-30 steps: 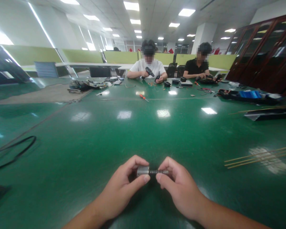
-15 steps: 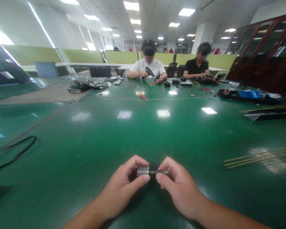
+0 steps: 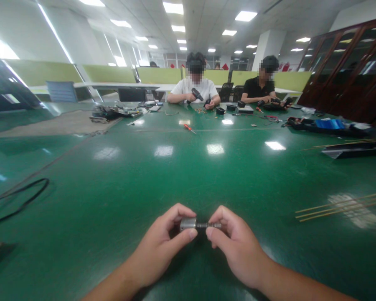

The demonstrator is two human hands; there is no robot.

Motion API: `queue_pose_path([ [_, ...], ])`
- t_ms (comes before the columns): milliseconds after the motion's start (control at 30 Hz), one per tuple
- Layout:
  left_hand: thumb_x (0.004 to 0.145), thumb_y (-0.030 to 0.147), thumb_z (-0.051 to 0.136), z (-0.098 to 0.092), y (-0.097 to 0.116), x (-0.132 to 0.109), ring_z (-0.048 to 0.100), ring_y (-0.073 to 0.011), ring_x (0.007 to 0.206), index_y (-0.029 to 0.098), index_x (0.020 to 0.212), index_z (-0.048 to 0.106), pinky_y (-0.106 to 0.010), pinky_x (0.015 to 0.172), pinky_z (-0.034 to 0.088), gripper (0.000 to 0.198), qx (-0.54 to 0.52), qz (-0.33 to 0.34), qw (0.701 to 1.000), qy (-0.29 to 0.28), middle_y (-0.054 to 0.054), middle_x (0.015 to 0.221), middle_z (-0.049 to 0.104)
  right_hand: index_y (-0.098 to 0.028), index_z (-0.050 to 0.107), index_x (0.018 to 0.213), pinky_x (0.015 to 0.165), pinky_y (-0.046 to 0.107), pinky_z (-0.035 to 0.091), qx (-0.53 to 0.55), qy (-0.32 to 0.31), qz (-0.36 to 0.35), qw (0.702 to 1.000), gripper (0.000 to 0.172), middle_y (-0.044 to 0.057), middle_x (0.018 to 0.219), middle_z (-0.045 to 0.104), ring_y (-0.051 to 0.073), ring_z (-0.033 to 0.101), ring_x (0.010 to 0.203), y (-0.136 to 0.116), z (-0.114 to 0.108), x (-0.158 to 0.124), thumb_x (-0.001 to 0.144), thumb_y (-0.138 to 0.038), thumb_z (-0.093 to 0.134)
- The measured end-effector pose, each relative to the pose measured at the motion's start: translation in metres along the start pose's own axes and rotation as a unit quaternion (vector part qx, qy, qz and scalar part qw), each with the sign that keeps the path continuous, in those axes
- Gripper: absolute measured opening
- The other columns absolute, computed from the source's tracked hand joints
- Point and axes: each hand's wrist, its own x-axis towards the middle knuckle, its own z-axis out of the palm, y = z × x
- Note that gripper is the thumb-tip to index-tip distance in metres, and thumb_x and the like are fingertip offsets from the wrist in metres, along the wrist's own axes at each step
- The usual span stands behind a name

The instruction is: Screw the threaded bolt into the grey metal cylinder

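Close to me, over the green tabletop (image 3: 188, 179), a short silver metal cylinder (image 3: 188, 224) lies sideways between the fingers and thumb of my left hand (image 3: 163, 238). A thin stepped metal shaft (image 3: 202, 225) runs from the cylinder's right end, in line with it. My right hand (image 3: 238, 242) pinches this shaft near its outer end, thumb in front and fingers behind. The shaft's tip shows just past the right thumb. Whether shaft and cylinder are one piece cannot be told. Both hands are closed, with a small gap between them.
Thin yellowish rods (image 3: 341, 207) lie to the right, a black cable (image 3: 28, 200) to the left. Farther off is an orange-handled screwdriver (image 3: 189, 128). Two people sit across the table, one holding a power drill (image 3: 196, 94). Electronic parts (image 3: 113, 112) are piled at the far left.
Almost nothing differs. My right thumb and fingers have shifted very slightly to the right along the shaft; my left hand keeps the same grip on the cylinder.
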Motion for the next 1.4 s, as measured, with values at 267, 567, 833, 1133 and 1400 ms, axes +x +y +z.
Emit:
queue_pose_path([
  [267,0.092,0.039,0.066,-0.0017,-0.0009,0.0007,0.051,-0.0172,0.077,0.020,0.103,0.059,-0.028,0.071,0.039,0.023,0.000,0.008,1.000,-0.004,0.001,0.084,0.057,-0.020,0.053,0.083,0.064,0.028,0.037,-0.001,0.005,-0.001,1.000,0.011,-0.004,0.069,0.053,0.014,0.049,0.065,0.0006,0.0006,0.0007,0.089,-0.027,0.059],
  [567,0.093,0.041,0.066,-0.0021,-0.0050,0.0001,0.052,-0.0176,0.079,0.020,0.105,0.060,-0.028,0.073,0.040,0.025,-0.002,0.007,1.000,-0.004,0.000,0.086,0.058,-0.020,0.052,0.083,0.064,0.028,0.036,0.007,0.005,0.004,1.000,0.011,-0.004,0.068,0.052,0.014,0.049,0.065,-0.0001,-0.0011,0.0003,0.088,-0.027,0.059],
  [833,0.093,0.039,0.067,-0.0021,-0.0052,0.0003,0.052,-0.0167,0.079,0.020,0.105,0.060,-0.028,0.073,0.040,0.023,-0.009,0.006,1.000,-0.001,0.001,0.086,0.058,-0.020,0.052,0.083,0.064,0.028,0.037,0.012,0.009,0.001,1.000,0.012,-0.004,0.068,0.052,0.014,0.049,0.065,-0.0002,-0.0005,0.0005,0.089,-0.027,0.060],
  [1133,0.090,0.039,0.069,-0.0036,-0.0065,-0.0008,0.052,-0.0172,0.079,0.019,0.104,0.060,-0.027,0.071,0.040,0.025,-0.026,-0.008,1.000,0.006,0.000,0.085,0.059,-0.020,0.053,0.083,0.064,0.028,0.037,0.014,0.012,-0.007,1.000,0.013,-0.004,0.069,0.053,0.014,0.051,0.067,0.0019,-0.0008,0.0005,0.089,-0.029,0.061],
  [1400,0.088,0.038,0.071,-0.0041,-0.0051,0.0003,0.052,-0.0152,0.072,0.019,0.101,0.062,-0.027,0.067,0.039,0.025,-0.048,-0.013,0.999,0.022,0.001,0.081,0.058,-0.020,0.053,0.084,0.063,0.028,0.037,0.027,0.012,-0.003,1.000,0.012,-0.004,0.070,0.053,0.014,0.050,0.066,0.0017,0.0004,-0.0001,0.090,-0.027,0.060],
])
